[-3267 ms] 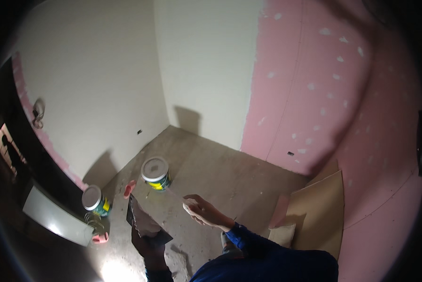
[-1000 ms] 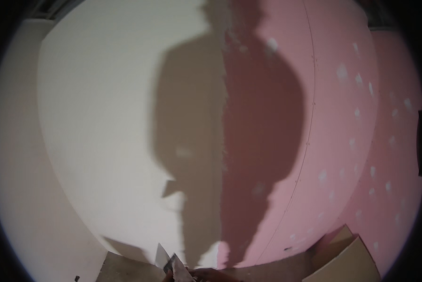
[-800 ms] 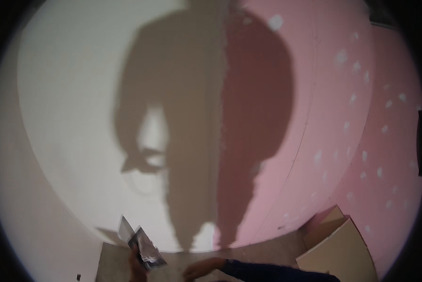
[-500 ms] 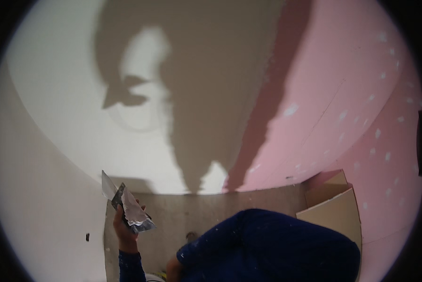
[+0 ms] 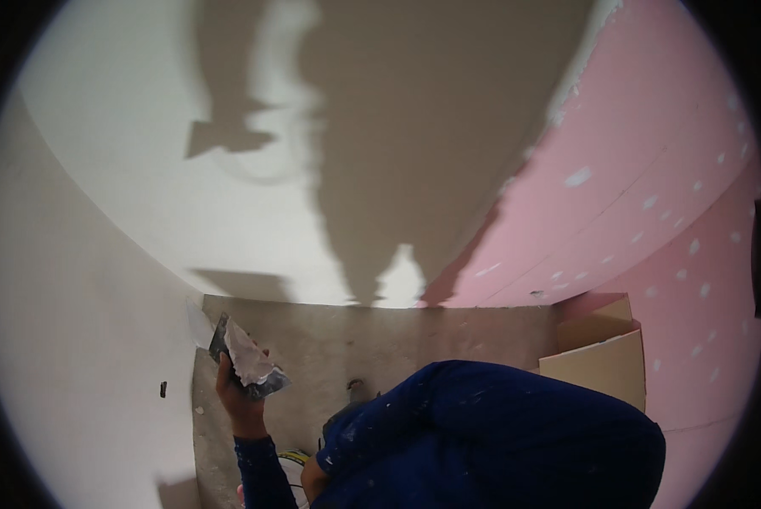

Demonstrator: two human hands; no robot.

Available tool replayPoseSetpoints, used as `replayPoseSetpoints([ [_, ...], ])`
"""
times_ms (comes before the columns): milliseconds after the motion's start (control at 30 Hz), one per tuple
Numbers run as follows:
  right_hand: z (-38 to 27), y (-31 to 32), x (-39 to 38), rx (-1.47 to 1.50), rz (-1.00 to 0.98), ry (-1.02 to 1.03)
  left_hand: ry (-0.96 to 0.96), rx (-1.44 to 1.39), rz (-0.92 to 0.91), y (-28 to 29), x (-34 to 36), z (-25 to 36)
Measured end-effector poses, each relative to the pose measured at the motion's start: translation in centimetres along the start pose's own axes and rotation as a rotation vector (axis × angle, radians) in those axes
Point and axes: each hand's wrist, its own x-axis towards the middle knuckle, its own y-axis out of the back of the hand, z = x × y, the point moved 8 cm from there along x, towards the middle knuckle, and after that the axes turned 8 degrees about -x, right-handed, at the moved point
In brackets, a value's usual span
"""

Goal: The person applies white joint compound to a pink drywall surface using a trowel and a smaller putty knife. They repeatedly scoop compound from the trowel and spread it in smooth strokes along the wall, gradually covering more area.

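My left hand (image 5: 243,409) is closed around a wide dark-bladed putty knife (image 5: 267,387) at the lower left. A thick, pale heap of putty (image 5: 245,349) lies along its blade. A second, pale thin blade (image 5: 198,324) sticks out beyond it toward the left wall; how it is held is hidden. Of my right hand (image 5: 313,480), only skin beyond the blue cuff shows. It reaches down beside a white bucket (image 5: 294,468) with a yellow and dark edge, and its fingers are out of sight.
In front stands a wall, its left part coated white (image 5: 143,170) and its right part pink board (image 5: 601,204) with pale filled spots. My shadow falls across it. Board pieces (image 5: 597,365) lean at the right corner. A small dark opening (image 5: 163,389) marks the left wall.
The view has shifted, and the wall's bottom edge sits higher. My left hand with the putty knife appears slightly farther right. More of the bucket shows beside my right hand.
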Motion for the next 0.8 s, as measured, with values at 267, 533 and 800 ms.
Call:
replayPoseSetpoints([
  [267, 1.0, -0.1, 4.5, -0.036, 0.037, -0.024, 0.043, -0.042, -0.177, -2.6, 1.5, -0.4],
  [533, 0.3, -4.6, 5.0, -0.056, 0.035, -0.075, 0.056, 0.019, -0.197, -10.0, -0.5, 0.7],
  [800, 0.4, -5.9, 5.9, -0.04, 0.03, -0.068, 0.021, 0.068, -0.26, -13.3, -0.7, 4.4],
])
